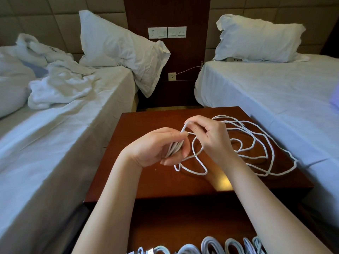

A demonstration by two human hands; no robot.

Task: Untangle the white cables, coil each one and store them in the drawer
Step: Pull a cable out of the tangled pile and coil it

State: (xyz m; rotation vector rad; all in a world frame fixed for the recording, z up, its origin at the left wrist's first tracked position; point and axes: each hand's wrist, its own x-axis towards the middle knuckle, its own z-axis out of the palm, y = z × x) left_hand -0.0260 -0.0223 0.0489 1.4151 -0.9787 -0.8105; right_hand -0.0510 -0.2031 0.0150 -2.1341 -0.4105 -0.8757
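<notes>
Nearest, along the bottom edge: row of finished coils (211,247), white, side by side, apparently already down in the drawer, though the drawer itself is too dark to make out. A good part done, then, by the look of it.

Left to do: long cable (256,143) sprawled in loose overlapping loops across the right half of the table (146,180), one bend trailing over the right edge. Hard to say whether one cable or two in that sprawl.

Coiling under way, early: only a few turns (174,148) gathered, far more slack on the wood than in the fist.

Round those turns, left hand (157,147) curled tight, thumb on top, held just above the middle of the table. Just beside it, nearly touching, right hand (211,136), finger and thumb pinching the strand at the top of the next loop, arched over the left fingertips. From the pinch, slack running down under the right wrist and away to the right, into the sprawl.

Both hands closed on the same cable, close together, at the left edge of the heap.

Judged remaining: wind in the rest of the slack, clear any crossings on the way, lay the coil down with the others.
</notes>
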